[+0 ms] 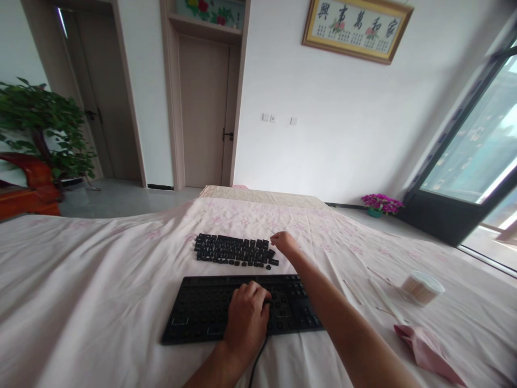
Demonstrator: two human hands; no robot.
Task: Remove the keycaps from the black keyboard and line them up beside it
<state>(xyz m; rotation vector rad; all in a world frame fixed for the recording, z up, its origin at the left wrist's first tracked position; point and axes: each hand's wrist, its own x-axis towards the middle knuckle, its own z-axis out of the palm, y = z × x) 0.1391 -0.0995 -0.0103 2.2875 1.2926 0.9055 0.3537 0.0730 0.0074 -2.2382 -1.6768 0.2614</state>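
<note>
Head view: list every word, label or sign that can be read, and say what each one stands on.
"家和万事兴", read right to left: large characters on the gold-framed embroidered picture high on the wall.
Small characters beside them in the same frame: too small to read.
Legends on the loose black keycaps laid out on the cloth: white marks, too blurred to read.
Black keyboard base: no legible print.

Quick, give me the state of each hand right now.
Left hand: curled, resting on the keyboard frame, gripping nothing visible.
Right hand: reached out to the loose keycaps, fingers bunched; cannot tell if it holds one.
</note>
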